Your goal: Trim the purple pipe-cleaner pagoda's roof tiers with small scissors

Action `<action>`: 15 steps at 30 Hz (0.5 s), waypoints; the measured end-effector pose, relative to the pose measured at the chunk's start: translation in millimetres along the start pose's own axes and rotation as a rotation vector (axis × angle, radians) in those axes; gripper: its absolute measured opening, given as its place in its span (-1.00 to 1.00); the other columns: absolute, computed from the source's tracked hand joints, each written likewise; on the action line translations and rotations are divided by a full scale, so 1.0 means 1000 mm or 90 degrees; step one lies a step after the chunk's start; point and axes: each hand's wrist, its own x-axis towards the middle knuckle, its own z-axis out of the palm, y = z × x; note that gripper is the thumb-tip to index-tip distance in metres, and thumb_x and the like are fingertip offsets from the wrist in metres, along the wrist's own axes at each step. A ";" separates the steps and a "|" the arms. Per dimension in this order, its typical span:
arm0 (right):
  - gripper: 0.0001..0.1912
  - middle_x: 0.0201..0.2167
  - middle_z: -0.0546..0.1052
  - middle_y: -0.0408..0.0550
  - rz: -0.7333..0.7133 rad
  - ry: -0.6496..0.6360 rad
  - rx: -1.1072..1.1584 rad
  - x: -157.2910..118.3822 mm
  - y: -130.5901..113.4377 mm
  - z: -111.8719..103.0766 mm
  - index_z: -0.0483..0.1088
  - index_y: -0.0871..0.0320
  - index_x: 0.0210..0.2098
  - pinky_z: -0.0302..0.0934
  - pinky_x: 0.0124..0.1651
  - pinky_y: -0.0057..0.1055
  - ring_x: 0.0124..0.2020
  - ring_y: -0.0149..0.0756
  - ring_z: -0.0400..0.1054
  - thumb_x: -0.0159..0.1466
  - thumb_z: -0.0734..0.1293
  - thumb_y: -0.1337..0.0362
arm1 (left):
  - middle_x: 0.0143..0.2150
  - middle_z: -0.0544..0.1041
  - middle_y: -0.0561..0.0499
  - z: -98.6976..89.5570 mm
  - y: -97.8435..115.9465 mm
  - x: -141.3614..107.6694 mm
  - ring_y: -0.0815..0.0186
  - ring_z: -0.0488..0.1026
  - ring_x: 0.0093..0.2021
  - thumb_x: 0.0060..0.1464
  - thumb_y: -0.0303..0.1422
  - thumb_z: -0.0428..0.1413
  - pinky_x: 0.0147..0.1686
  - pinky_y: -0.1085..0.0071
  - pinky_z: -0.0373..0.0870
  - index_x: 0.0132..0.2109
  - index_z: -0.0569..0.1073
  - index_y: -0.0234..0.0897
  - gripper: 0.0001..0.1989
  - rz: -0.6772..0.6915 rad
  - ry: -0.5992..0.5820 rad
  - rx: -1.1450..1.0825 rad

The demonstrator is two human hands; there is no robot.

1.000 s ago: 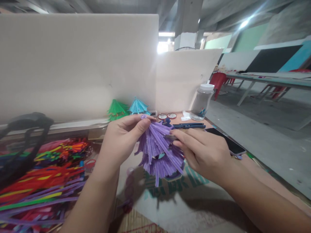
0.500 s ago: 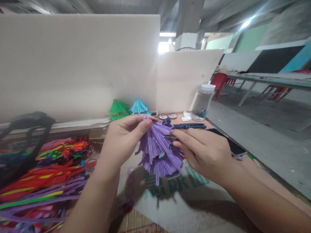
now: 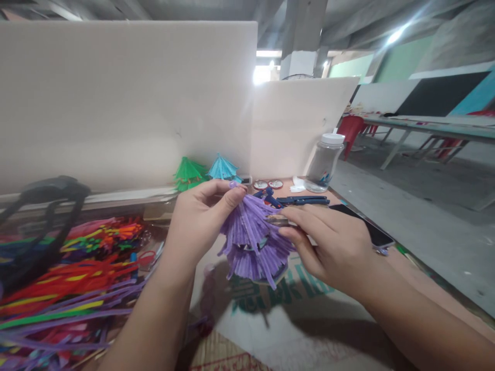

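Craft wkshp — loose pipe cleaners (image 3: 73, 281), concrete pillar (image 3: 303, 28), table (image 3: 429, 125) w/ red chairs (image 3: 351, 133).

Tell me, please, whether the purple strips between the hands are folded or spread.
Spread: the purple strips fan downward and outward below the left hand, which pinches near their top.

A: What's in the right hand (image 3: 328, 245)?
B: A small metal tool (image 3: 277, 221), mostly covered by the fingers; I can't tell its kind.
A: The left hand (image 3: 201, 219)?
B: Some fingers are hidden behind its thumb and the purple fringed piece (image 3: 251, 226).
A: Near the surface's right edge?
B: A phone (image 3: 377, 232), partly behind the right hand.
A: Far right corner?
B: The bottle (image 3: 325, 159); its coloured marks are too small to tell.
A: The surface's left edge?
B: Out of view, cutting off the fuzzy stems (image 3: 77, 282) beside a blurred dark object (image 3: 48, 191).
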 end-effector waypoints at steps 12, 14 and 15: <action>-0.81 -0.23 0.62 0.06 -0.008 -0.014 -0.014 0.000 0.001 0.005 0.44 0.27 -0.08 0.36 -0.11 -0.31 -0.18 -0.21 0.53 0.40 0.26 0.29 | -0.45 0.53 0.06 -0.001 -0.002 0.000 0.39 0.36 -0.47 0.04 -0.09 0.29 -0.50 0.52 0.26 -0.35 0.58 -0.27 -0.69 0.009 0.001 -0.003; -0.80 -0.24 0.62 0.06 -0.009 -0.015 -0.018 0.000 0.001 0.004 0.44 0.27 -0.08 0.35 -0.14 -0.31 -0.20 -0.21 0.53 0.40 0.27 0.29 | -0.45 0.52 0.06 -0.001 -0.001 0.001 0.39 0.36 -0.46 0.05 -0.10 0.29 -0.50 0.53 0.26 -0.36 0.57 -0.26 -0.70 0.011 0.003 -0.003; -0.80 -0.24 0.62 0.06 -0.008 -0.021 -0.021 0.000 0.001 0.004 0.44 0.27 -0.07 0.34 -0.14 -0.31 -0.20 -0.20 0.53 0.40 0.27 0.30 | -0.45 0.52 0.06 -0.001 -0.001 0.001 0.40 0.36 -0.46 0.05 -0.10 0.29 -0.50 0.53 0.25 -0.36 0.57 -0.26 -0.70 0.009 0.003 -0.004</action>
